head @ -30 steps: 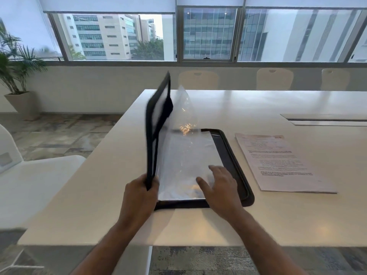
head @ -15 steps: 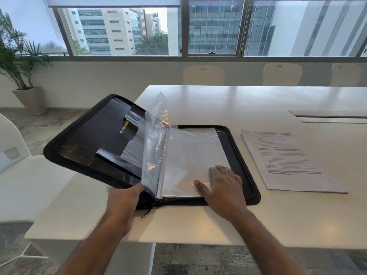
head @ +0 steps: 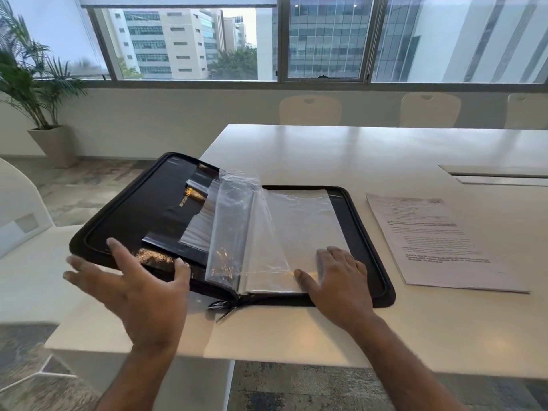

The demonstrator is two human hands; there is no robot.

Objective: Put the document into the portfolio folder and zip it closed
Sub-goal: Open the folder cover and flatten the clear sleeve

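Now portfolio folder (head: 142, 221) cover dropped lower, left hand (head: 139, 295) released, fingers spread, right hand (head: 338, 277) flat.

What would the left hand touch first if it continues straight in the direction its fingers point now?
Probably the open left cover of the portfolio folder. The left hand is open, its fingers aimed up and left over that cover's near edge. Whether they already touch it is unclear, since depth is hard to judge.

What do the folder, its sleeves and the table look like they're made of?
Folder: black faux leather or vinyl, judging by the glossy glare on the inner cover; it could be real leather.
Sleeves: thin clear plastic film, see-through, crinkled, with bright glints.
Table: smooth white laminate or lacquer, semi-gloss, mirroring the windows faintly.
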